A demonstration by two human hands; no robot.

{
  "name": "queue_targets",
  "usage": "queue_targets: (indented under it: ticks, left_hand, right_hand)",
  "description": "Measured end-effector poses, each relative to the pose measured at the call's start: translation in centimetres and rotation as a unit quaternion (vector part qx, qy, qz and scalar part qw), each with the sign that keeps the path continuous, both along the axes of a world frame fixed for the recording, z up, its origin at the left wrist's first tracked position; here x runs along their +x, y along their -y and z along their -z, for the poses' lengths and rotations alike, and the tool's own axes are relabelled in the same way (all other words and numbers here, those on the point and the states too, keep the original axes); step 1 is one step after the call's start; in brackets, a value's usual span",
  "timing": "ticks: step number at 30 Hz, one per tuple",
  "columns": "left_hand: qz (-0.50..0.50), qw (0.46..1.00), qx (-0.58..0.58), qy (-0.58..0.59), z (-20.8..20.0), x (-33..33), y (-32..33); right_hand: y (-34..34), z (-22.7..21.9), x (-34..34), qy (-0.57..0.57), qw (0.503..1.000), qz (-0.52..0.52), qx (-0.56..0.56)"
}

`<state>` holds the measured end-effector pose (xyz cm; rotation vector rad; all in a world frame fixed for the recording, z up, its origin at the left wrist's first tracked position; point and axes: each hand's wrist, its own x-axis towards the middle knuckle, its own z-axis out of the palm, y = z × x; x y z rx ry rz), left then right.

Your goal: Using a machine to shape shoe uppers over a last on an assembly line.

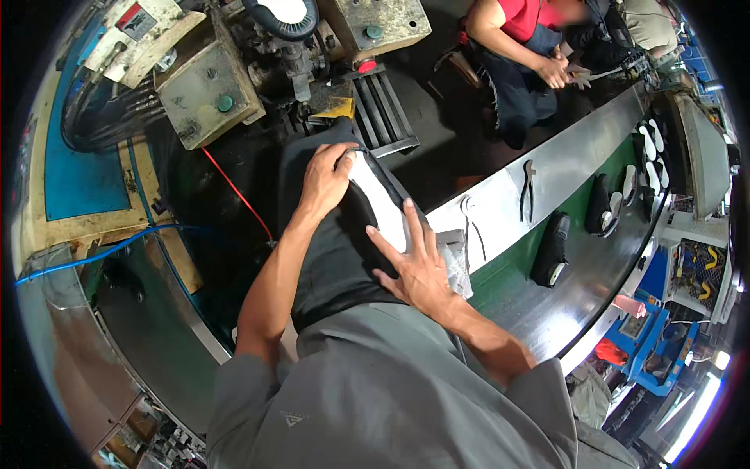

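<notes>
Two pliers (529,171) on metal ledge (500,197), left grip (326,176) clamped on shoe (379,195), right grip (423,275) spread apart

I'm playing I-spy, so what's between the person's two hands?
In the head view, a white-soled dark shoe lies between the left hand and the right hand, its long white bottom facing up.

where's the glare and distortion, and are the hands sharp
Head view: a lamp glares at lower right; the belt carries a pale sheen, its outer edge curving; corners are black. Also in the head view, left hand and right hand look fairly sharp.
</notes>
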<state>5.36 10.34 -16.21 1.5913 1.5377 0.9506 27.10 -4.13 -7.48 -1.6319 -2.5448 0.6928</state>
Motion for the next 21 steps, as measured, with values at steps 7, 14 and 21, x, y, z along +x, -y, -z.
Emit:
queue_targets:
  ticks: [7,14,21]
  left_hand:
    - [0.009,0.995,0.058,-0.075,1.4,-2.0,0.7]
    - [-0.009,0.999,-0.006,-0.036,1.9,-3.6,1.0]
    - [-0.030,0.987,-0.022,0.154,1.2,-9.4,-6.9]
  right_hand:
    - [0.1,2.2,1.4,-0.037,0.996,-0.037,0.075]
    - [-1.4,2.3,1.6,-0.054,0.995,-0.066,0.052]
    - [-5.2,-1.6,2.9,-0.102,0.993,0.012,0.058]
